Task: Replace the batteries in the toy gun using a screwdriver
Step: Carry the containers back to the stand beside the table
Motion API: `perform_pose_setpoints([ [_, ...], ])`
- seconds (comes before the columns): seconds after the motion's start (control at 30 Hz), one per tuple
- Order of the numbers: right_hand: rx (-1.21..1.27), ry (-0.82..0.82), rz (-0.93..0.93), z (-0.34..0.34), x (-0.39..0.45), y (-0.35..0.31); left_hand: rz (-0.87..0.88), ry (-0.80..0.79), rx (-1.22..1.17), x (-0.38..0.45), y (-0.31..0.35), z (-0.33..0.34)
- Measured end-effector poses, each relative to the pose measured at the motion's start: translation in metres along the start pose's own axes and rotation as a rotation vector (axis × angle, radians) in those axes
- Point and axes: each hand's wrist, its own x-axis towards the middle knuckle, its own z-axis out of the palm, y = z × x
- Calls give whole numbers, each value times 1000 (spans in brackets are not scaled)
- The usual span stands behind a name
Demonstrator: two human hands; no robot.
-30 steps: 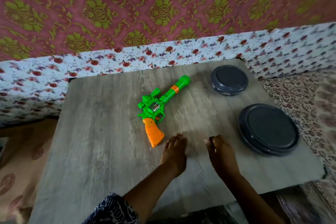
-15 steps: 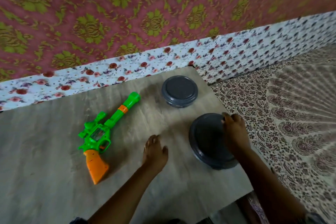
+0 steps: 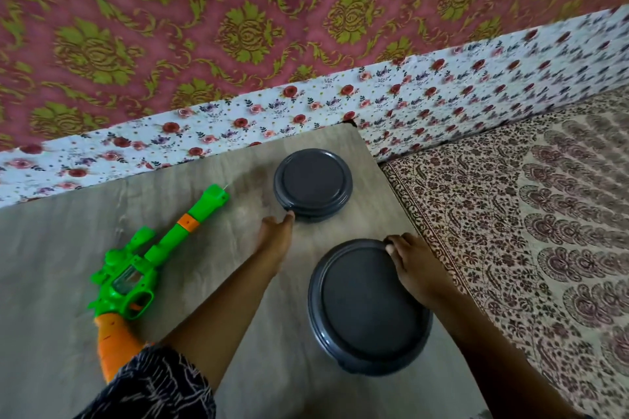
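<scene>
Toy gun (image 3: 143,269) lies flat at the left of the wooden board (image 3: 68,248), untouched. Left hand (image 3: 274,236) reaches out, fingertip touching the far round container (image 3: 313,185), holding nothing. Right hand (image 3: 413,269) curls over the near container's (image 3: 364,309) far rim, gripping its lid edge.

Glossy green-and-orange plastic toy gun (image 3: 149,265) and two matt dark plastic containers (image 3: 312,184) on a wood-grain tabletop (image 3: 61,248), patterned cloth (image 3: 544,248) at right.
</scene>
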Motion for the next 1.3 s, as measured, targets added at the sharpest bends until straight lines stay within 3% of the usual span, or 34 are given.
perform_pose_setpoints([
  [0.13, 89, 12, 47, 6, -1, 1, -31, 45, -185, 8, 22, 13],
  [0.3, 124, 20, 42, 7, 0, 0, -85, -62, -274, 18, 23, 20],
  [0.57, 236, 115, 111, 16, -10, -10, 30, -30, -506, -1, 6, -10],
  [0.77, 256, 188, 126, 18, -37, -54, 125, 34, -730, -50, -19, -93],
  [1.07, 240, 269, 71, 65, -97, -172, 199, 70, -798, -112, -117, -260],
  [1.3, 300, 289, 10, 94, -112, -253, 203, 206, -841, -141, -186, -348],
])
